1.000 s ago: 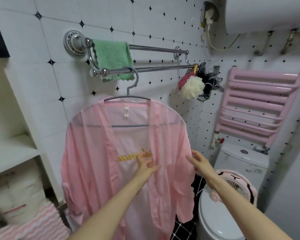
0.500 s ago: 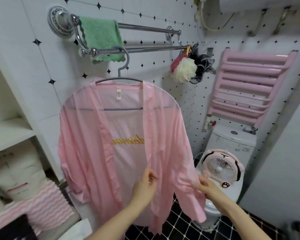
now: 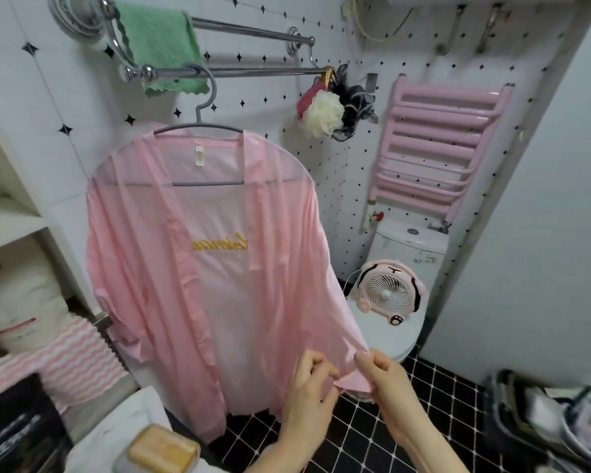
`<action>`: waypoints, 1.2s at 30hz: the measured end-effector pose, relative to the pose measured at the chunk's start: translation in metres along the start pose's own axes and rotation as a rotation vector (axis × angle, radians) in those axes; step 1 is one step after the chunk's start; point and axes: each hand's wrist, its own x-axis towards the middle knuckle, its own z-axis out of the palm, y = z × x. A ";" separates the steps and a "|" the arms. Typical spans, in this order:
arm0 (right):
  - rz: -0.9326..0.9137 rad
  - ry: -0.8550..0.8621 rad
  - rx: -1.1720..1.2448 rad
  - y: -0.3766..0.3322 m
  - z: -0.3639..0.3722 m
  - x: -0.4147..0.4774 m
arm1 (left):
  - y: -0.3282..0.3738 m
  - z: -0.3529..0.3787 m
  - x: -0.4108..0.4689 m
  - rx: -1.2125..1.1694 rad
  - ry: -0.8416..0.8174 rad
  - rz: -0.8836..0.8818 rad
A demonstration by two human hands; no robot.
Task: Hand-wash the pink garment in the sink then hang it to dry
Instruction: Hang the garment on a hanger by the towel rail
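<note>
A: Where is the pink robe [image 3: 191, 268] right now?

B: Up and to the left of the fingers [image 3: 365, 362]. It is draped open on a grey hanger [image 3: 209, 183], and the hanger's hook sits over the chrome towel rail [image 3: 260, 71], far above them. Only the robe's lower right hem corner reaches down to the fingers.

A: And the hands?

B: The right hand [image 3: 386, 380] pinches that folded corner between thumb and forefinger. The left hand [image 3: 309, 387] is just beside it, fingers curled in on the same edge. Both are narrow pinches on cloth.

A: How will it handle?

B: Very light and limp, I judge. The hanger bar shows through the shoulders, so the weave is thin. It looks soft, with no stiffness, and is likely clingy and a little slick if damp. A sideways tug could slide it off the hanger, and a hard pull on one corner may strain the seam.

A: Best hold, then?

B: The hem band or the front edging, where the cloth is doubled, with gentle downward strokes. To move it, take the hanger's neck, high above the fingers, rather than the fabric.
</note>
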 end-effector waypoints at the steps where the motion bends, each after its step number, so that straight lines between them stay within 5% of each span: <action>1: -0.034 -0.024 0.028 -0.004 0.000 -0.006 | 0.006 -0.003 -0.001 -0.038 -0.001 0.012; 5: -0.165 -0.098 -0.039 -0.019 0.009 -0.031 | 0.033 -0.015 -0.006 -0.253 0.149 -0.085; 9: -0.312 0.374 -0.136 -0.020 0.028 -0.055 | 0.059 -0.024 -0.007 -0.435 0.457 -0.192; 11: -0.316 0.431 -0.087 -0.015 0.039 -0.069 | 0.064 -0.023 -0.010 -0.377 0.492 -0.082; 19: -0.246 0.369 0.124 -0.015 0.034 -0.081 | 0.069 0.003 -0.033 -0.075 0.296 0.321; 21: -0.289 0.407 0.113 -0.022 0.020 -0.074 | 0.072 0.006 -0.029 -0.084 0.125 0.352; 24: -0.321 0.485 0.062 -0.029 -0.004 -0.060 | 0.066 -0.004 -0.001 -0.152 -0.031 0.213; 29: -0.219 0.343 -0.139 -0.034 -0.034 -0.038 | 0.006 -0.056 0.097 -0.177 0.373 -0.376; 31: -0.252 0.448 -0.118 -0.038 -0.051 -0.025 | -0.014 -0.076 0.128 -0.117 0.385 -0.432; 34: -0.171 0.200 -0.198 -0.047 -0.063 -0.012 | -0.019 -0.095 0.161 -0.246 0.380 -0.482; 36: -0.143 0.233 -0.125 -0.049 -0.072 -0.002 | -0.018 -0.105 0.179 -0.352 0.399 -0.519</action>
